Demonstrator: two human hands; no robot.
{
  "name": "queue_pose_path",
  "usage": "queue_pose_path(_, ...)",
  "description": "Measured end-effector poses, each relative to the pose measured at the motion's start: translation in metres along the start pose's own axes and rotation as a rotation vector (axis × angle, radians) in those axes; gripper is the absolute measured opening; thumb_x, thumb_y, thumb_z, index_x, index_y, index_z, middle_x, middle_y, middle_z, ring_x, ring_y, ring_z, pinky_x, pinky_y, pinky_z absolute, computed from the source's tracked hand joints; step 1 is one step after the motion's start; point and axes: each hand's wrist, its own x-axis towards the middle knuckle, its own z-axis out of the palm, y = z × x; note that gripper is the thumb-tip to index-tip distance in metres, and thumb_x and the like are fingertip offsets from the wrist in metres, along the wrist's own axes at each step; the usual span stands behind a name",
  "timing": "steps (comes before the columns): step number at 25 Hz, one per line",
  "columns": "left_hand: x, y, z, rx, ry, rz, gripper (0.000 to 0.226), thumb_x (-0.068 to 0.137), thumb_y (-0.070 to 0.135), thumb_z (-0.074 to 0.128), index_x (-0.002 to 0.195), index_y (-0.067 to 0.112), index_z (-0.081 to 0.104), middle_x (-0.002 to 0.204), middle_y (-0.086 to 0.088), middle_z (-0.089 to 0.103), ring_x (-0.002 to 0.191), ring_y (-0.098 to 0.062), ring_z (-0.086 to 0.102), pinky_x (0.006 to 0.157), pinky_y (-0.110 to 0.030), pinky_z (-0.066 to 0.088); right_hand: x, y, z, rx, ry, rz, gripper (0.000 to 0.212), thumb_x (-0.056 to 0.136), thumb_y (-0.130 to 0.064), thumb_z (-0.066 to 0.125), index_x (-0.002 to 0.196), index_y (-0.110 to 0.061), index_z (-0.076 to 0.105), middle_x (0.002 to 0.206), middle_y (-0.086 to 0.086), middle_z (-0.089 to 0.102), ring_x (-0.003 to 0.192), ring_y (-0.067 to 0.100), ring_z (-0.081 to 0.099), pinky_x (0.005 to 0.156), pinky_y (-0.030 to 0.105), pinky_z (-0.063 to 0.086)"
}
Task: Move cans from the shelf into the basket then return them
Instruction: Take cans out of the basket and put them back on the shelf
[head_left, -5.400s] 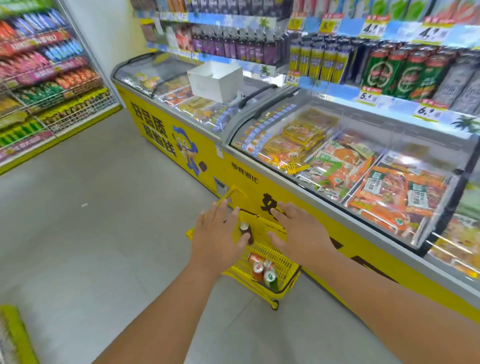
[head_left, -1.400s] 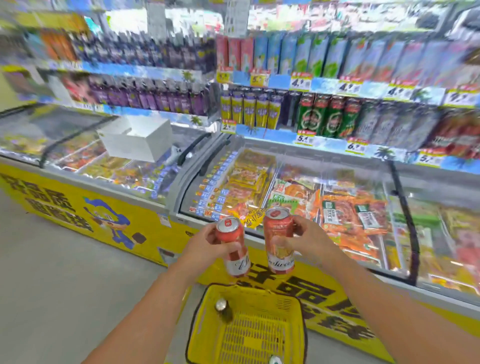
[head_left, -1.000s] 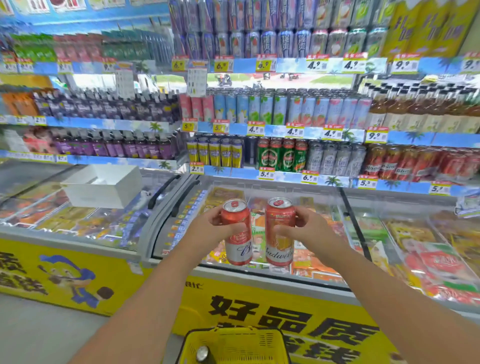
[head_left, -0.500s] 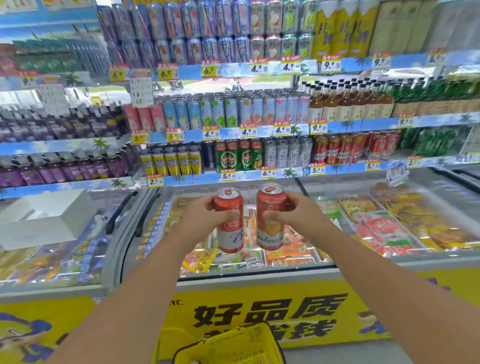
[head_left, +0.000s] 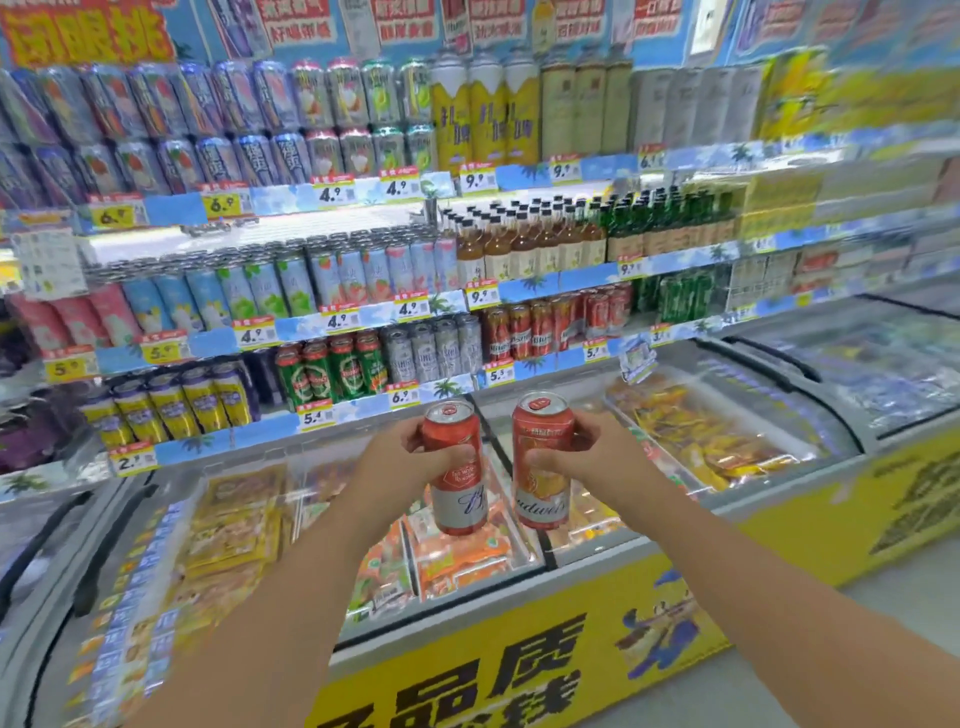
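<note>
We hold two red cans out in front of us, one in each hand, over the glass lids of the freezer. Our left hand grips the left can around its upper half, fingers wrapped across the front, and this can tilts slightly, its base leaning toward the right. Our right hand grips the right can at about the middle, thumb in front; it stands close to upright. The two cans are near each other but apart, with a narrow gap between them.

Behind the cans rises the shelf with rows of drinks and yellow price tags along its edges. On the lowest row we see green cans, then silver cans, and to the right a row of red cans much like ours. Higher rows carry pastel cans and brown bottles.

The freezer has a yellow front with large black characters, and packets of food show through its glass. The edges of the view are blurred. The basket is out of view.
</note>
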Motion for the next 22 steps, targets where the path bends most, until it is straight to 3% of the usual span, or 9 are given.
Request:
queue_pose_path(2,0.019,0.012,0.047,-0.021,-0.016,0.009,0.042,0.072,0.036,0.091,0.110,0.032,0.075,0.106,0.013,0.078,0.101,-0.011,0.073,0.095,-0.045,0.058,0.003,0.010,-0.047,-0.022,0.044,0.001,0.039,0.073,-0.027,0.092,0.108,-0.029,0.074,0.095,-0.014,0.078,0.088,0.001,0.072,0.072,0.016,0.053)
queue_pose_path(6,0.058,0.040,0.140,-0.055,-0.016,0.027,0.046,0.067,0.040,0.093,0.110,0.034,0.075,0.107,0.013,0.077,0.101,-0.012,0.073,0.094,-0.044,0.058,0.018,0.027,-0.146,-0.045,0.046,-0.003,0.042,0.075,-0.029,0.090,0.113,-0.030,0.072,0.103,-0.011,0.078,0.096,0.006,0.072,0.084,0.027,0.056)
queue_pose_path(9,0.089,0.062,0.201,-0.078,-0.005,0.035,0.047,0.072,0.038,0.091,0.116,0.033,0.074,0.112,0.012,0.076,0.103,-0.012,0.072,0.093,-0.041,0.057,0.035,0.035,-0.216,-0.055,0.067,-0.010,0.039,0.076,-0.030,0.089,0.111,-0.029,0.073,0.101,-0.011,0.078,0.092,0.003,0.072,0.080,0.024,0.056)
queue_pose_path(12,0.120,0.081,0.248,-0.111,0.024,0.022,0.040,0.073,0.037,0.091,0.109,0.037,0.073,0.111,0.012,0.076,0.104,-0.013,0.070,0.093,-0.041,0.057,0.058,0.044,-0.271,-0.040,0.085,-0.011,0.047,0.074,-0.033,0.090,0.117,-0.031,0.071,0.104,-0.013,0.077,0.096,0.006,0.073,0.081,0.025,0.056)
queue_pose_path(18,0.195,0.099,0.308,-0.067,0.040,0.027,0.033,0.078,0.036,0.088,0.108,0.036,0.072,0.110,0.013,0.075,0.101,-0.011,0.070,0.087,-0.035,0.057,0.125,0.076,-0.342,0.010,0.104,0.003,0.036,0.077,-0.028,0.088,0.106,-0.038,0.069,0.097,-0.019,0.076,0.086,-0.005,0.070,0.069,0.014,0.052)
queue_pose_path(22,0.269,0.092,0.332,-0.080,0.050,0.006,0.025,0.080,0.030,0.086,0.095,0.040,0.068,0.103,0.017,0.071,0.097,-0.008,0.067,0.075,-0.027,0.052,0.199,0.104,-0.372,-0.001,0.117,0.024,0.040,0.075,-0.031,0.090,0.110,-0.037,0.071,0.100,-0.017,0.077,0.088,-0.003,0.071,0.077,0.022,0.053)
